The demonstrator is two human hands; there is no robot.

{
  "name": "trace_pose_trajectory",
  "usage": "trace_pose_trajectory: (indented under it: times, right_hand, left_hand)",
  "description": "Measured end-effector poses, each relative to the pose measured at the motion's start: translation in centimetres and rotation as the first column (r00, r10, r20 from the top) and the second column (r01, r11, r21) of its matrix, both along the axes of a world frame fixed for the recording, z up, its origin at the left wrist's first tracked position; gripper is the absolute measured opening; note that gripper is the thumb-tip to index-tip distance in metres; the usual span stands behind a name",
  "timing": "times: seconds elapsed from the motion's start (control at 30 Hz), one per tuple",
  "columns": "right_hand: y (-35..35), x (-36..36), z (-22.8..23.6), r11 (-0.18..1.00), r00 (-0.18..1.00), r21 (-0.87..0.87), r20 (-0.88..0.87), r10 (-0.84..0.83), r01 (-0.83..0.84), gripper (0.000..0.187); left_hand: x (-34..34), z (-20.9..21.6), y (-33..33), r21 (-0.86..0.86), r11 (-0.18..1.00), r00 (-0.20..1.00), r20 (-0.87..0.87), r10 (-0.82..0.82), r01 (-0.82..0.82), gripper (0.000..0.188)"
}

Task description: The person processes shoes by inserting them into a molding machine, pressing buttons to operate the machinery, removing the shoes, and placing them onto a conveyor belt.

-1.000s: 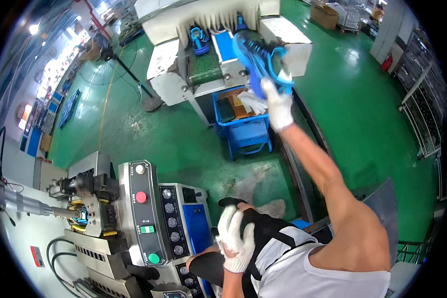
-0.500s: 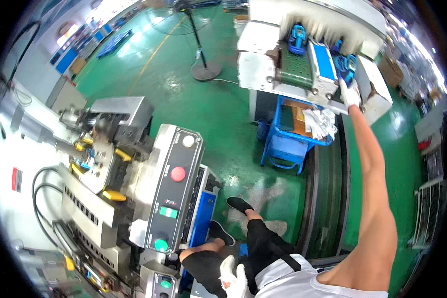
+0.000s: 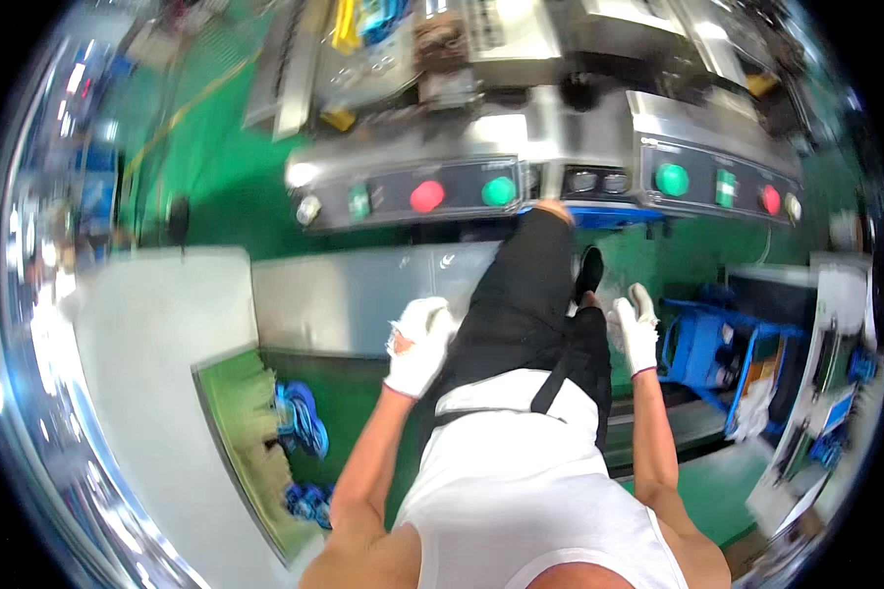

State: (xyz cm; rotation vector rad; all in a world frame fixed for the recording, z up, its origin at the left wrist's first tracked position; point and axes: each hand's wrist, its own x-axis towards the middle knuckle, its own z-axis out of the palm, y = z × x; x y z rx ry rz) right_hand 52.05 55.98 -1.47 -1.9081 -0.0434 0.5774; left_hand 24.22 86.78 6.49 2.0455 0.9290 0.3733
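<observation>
My left hand point(image 3: 422, 346) wears a white knitted glove with a torn patch showing skin. It hangs beside my black shorts, fingers loosely bent, and no object shows in it. On the other side of my body, my right hand point(image 3: 636, 329), gloved too, has its thumb and fingers apart around nothing. Ahead stands a metal machine with two button panels; the left panel point(image 3: 393, 196) carries red and green buttons, as does the right panel point(image 3: 697, 184). Neither hand touches the machine. Much of the machine is smeared by motion.
At left is a white machine housing point(image 3: 162, 334) with a green belt point(image 3: 236, 432) and several blue parts point(image 3: 304, 422) by it. A grey surface point(image 3: 363, 299) runs ahead of my left hand. A blue cart point(image 3: 697, 344) with white cloths point(image 3: 753, 407) stands right.
My view has swung rightward, bringing the button panels in front. My right hand has come back from the blue parts at the far machine to my side, with nothing visible in it.
</observation>
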Motion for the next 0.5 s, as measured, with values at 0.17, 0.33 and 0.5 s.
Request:
trace_pose_trajectory:
  times: [0.17, 0.33, 0.5]
  right_hand:
    - [-2.1, 3.2, -3.6, 0.955, 0.986, -0.251, -0.094, 0.137, -0.156, 0.067]
    - [-3.0, 3.5, -1.8, 0.911, 0.984, -0.387, -0.156, 0.085, -0.140, 0.065]
    - [-5.9, 4.2, -0.6, 0.892, 0.986, -0.431, -0.143, 0.084, -0.138, 0.066]
  left_hand:
    - [-22.0, -4.8, 5.8, 0.254, 0.844, 0.823, -0.217, 0.525, -0.472, 0.018]
    - [-44.0, -1.1, 7.5, 0.498, 0.576, 0.420, -0.397, 0.816, -0.648, 0.044]
    - [-42.6, -3.6, 5.6, 0.473, 0.645, 0.106, -0.752, 0.650, -0.601, 0.063]
